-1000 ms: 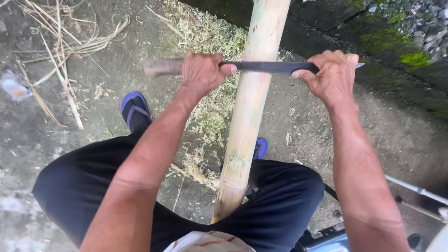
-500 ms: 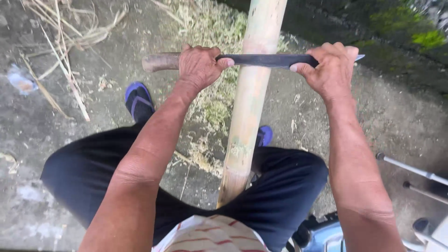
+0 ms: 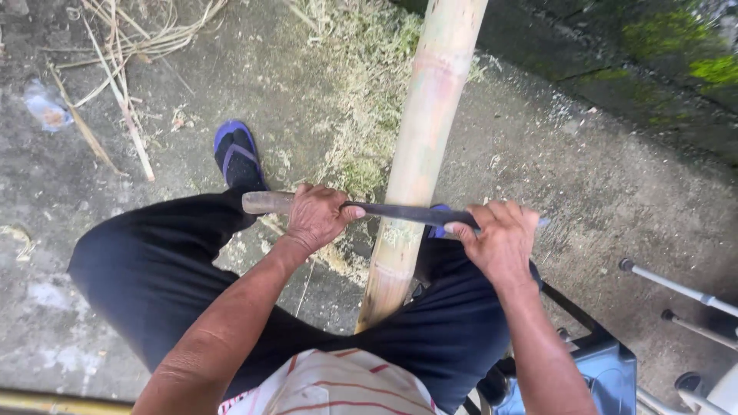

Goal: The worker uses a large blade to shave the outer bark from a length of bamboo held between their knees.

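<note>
A thick pale green-yellow bamboo pole (image 3: 424, 146) runs from between my knees away across the ground. A long dark knife blade (image 3: 403, 212) lies crosswise on the pole. My left hand (image 3: 317, 217) is closed around its wooden handle (image 3: 265, 202) left of the pole. My right hand (image 3: 500, 238) grips the far end of the blade right of the pole. The blade rests on the pole near my knees, with pale shavings (image 3: 396, 230) curled under it. I sit with dark trousers on either side of the pole.
Bamboo shavings (image 3: 361, 100) litter the concrete ground left of the pole. Dry sticks (image 3: 115, 69) lie at upper left. A blue sandal (image 3: 237, 154) is on my left foot. A blue plastic stool (image 3: 600, 369) and metal legs (image 3: 676, 288) stand at lower right. A mossy wall edge (image 3: 676, 69) runs along the upper right.
Both hands have pulled the blade along the pole toward my body, from far up the pole to close by my knees. The grip of both hands is unchanged.
</note>
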